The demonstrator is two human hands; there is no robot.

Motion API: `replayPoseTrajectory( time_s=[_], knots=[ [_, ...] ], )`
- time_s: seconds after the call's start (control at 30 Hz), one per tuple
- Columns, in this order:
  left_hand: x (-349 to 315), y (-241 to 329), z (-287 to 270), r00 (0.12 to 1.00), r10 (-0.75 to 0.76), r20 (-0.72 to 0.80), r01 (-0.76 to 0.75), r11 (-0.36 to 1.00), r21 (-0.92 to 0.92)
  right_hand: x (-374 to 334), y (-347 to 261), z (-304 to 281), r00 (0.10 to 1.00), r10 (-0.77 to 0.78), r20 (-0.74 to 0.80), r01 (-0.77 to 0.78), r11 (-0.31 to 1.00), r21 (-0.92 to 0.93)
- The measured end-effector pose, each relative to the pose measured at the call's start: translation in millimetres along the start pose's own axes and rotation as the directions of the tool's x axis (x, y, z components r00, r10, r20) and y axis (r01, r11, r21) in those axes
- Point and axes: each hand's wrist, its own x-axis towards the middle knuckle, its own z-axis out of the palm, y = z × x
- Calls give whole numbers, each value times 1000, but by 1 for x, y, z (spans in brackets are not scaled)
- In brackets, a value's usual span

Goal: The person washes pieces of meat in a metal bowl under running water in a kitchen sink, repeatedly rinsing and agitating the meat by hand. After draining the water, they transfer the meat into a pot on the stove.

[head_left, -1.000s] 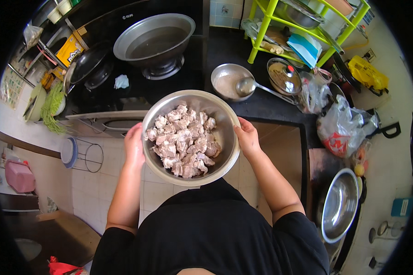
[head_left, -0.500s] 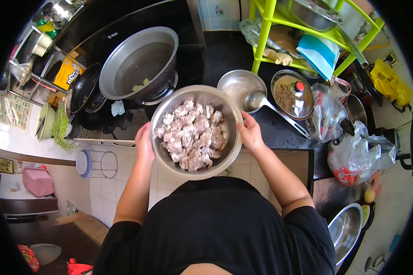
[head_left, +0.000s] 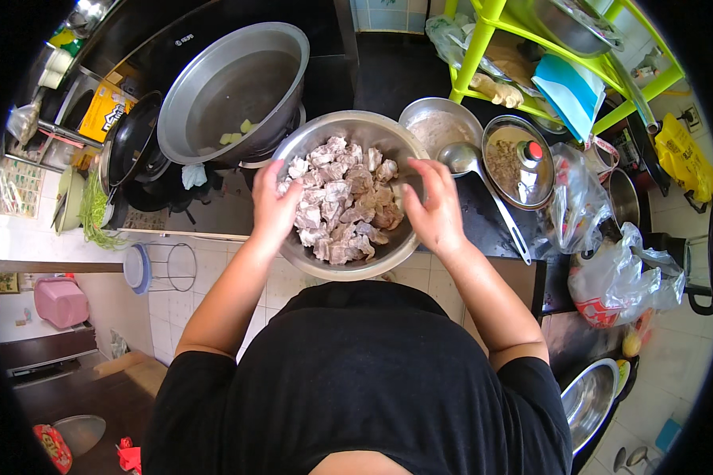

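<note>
A steel bowl (head_left: 352, 274) full of pale, coated chunks of meat (head_left: 348, 202) is in front of me, over the counter's front edge. My left hand (head_left: 271, 210) is at its left rim, thumb inside and apart from the fingers. On the opposite rim, my right hand (head_left: 436, 210) has its fingers spread and curving inward, with the thumb beside the meat. Neither hand appears to clamp the rim, though contact is hard to judge. Close behind the bowl, a large grey pot (head_left: 170, 119) holds water and a few pale yellow-green pieces.
Right of the bowl stand a pan with whitish residue (head_left: 440, 127), a ladle (head_left: 495, 202) resting on it, and a glass-lidded pot (head_left: 531, 190). A green rack (head_left: 471, 59) rises behind. Plastic bags (head_left: 618, 277) crowd the right; a black wok (head_left: 131, 142) is left.
The bowl has moved away from me and slightly right. My hands have shifted from gripping its outer sides to over the rim, thumbs now inside.
</note>
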Motion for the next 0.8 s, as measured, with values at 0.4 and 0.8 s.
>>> replayPoseTrajectory(
  time_s=[0.4, 0.8],
  knots=[
    [48, 16, 6, 671, -386, 633, 543, 837, -64, 71, 60, 111, 565, 589, 578, -679, 730, -81],
    [73, -16, 24, 609, -345, 714, 592, 797, -119, 90, 45, 114, 399, 467, 789, -681, 727, -86]
  ],
)
